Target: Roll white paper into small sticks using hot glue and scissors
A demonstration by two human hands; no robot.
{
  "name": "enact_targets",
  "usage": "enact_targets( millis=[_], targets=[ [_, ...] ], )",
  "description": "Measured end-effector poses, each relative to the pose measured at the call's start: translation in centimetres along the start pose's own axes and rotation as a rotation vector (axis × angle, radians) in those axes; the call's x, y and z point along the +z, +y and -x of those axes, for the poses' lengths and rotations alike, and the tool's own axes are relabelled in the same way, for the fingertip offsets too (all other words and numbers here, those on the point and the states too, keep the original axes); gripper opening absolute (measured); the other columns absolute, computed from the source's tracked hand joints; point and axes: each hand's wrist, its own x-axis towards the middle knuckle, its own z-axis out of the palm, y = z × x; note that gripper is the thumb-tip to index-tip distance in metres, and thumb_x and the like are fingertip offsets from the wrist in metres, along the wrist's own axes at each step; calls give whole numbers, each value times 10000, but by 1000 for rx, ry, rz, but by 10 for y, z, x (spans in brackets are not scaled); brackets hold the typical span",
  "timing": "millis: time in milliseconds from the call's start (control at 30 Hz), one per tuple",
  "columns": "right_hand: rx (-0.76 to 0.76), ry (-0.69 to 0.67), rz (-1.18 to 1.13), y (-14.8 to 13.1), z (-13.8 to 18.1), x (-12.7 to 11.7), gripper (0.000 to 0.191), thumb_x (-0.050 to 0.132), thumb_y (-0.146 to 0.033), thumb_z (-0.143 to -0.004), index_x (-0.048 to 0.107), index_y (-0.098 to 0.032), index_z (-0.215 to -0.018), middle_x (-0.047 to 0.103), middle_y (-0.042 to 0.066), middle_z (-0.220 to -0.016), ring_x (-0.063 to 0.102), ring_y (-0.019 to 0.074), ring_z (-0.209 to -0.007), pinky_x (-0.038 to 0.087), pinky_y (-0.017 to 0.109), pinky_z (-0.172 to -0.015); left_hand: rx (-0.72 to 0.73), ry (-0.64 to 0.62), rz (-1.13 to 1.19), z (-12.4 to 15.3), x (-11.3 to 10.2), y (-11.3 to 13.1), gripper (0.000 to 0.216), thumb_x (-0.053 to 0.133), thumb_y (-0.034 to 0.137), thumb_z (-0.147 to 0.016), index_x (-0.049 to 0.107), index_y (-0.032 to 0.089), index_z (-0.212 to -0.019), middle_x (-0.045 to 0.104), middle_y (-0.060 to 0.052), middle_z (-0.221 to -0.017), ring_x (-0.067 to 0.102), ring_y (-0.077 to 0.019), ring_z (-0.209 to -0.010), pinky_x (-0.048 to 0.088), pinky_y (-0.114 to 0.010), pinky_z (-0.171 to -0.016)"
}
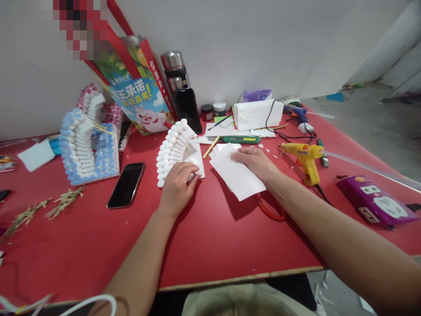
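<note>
My right hand (251, 160) grips a sheet of white paper (238, 175) above the table, fingers on its upper right side. Beside it, my left hand (177, 184) has its fingers curled and the thumb close to the fingertips; anything between them is too small to make out. It is over the lower edge of a white fan-shaped craft piece (169, 151), whose outer curve is lined with rounded white tips like cotton swab heads. Partly under the paper lies a pair of scissors or similar tool, of which a red loop handle (271, 210) shows.
A yellow glue gun (305, 158) and purple power strip (375, 199) are at the right. Behind the paper lies a green utility knife (240, 139). A phone (126, 185), blue-tipped craft piece (88, 149), shopping bag (138, 92) and metal flask (174, 66) stand or lie leftward.
</note>
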Motion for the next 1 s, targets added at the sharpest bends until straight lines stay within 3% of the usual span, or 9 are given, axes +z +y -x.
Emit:
enact_targets(
  millis=[433,767,1000],
  targets=[
    [-11,-8,0,1,2,-1,127,764,-233,-722,701,-158,-802,725,44,-665,603,140,-489,467,254,-459,-65,-101,-150,-2,2,-6,147,661,355,-958,703,216,-934,776,-55,-1034,622,-282,-1015,415,-442,-871],
    [-14,-9,-11,0,2,-1,141,771,-254,-722,695,-166,-801,726,54,-663,636,170,-511,485,279,-474,-114,-50,-191,1,-3,-5,63,699,225,-897,746,226,-940,703,-70,-1032,564,-281,-982,433,-448,-853],
    [-3,5,-29,1,3,-1,158,787,-265,-713,695,-167,-796,719,43,-655,632,167,-503,477,275,-473,-190,16,-168,2,-3,-8,214,684,136,-847,688,202,-1050,622,-96,-1074,560,-290,-1030,476,-458,-933]
  ],
)
